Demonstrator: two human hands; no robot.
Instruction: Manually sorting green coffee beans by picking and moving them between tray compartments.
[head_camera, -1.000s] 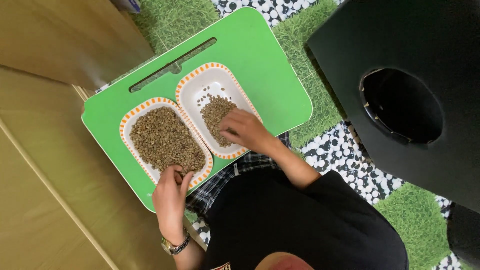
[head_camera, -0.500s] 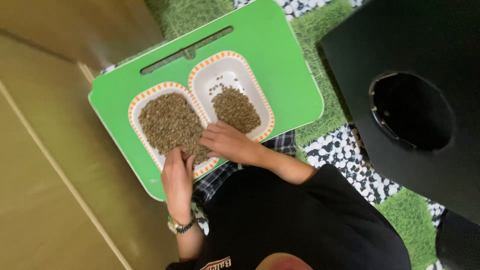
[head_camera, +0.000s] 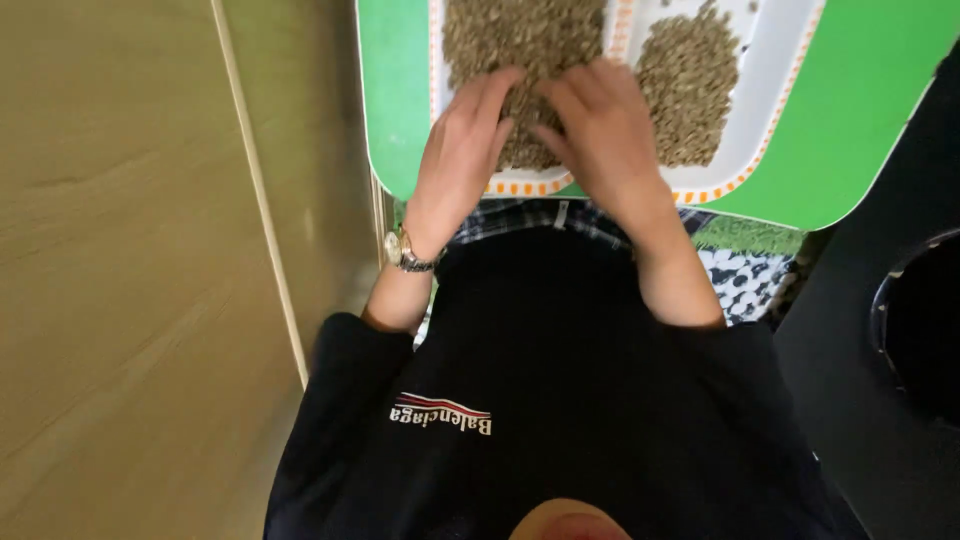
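Head view, both hands (head_camera: 460, 150) on seeds (head_camera: 520, 40)

Tan wooden panelling (head_camera: 120, 270) filling left side, pale vertical seam (head_camera: 258, 190) running down it. Black furniture surface (head_camera: 880, 330) occupying right edge, round dark opening (head_camera: 925, 330) showing in it. Green grass-like mat (head_camera: 750, 238) and black-and-white patterned floor covering (head_camera: 745, 280) peeking through at centre right. Soft, even light falling throughout.
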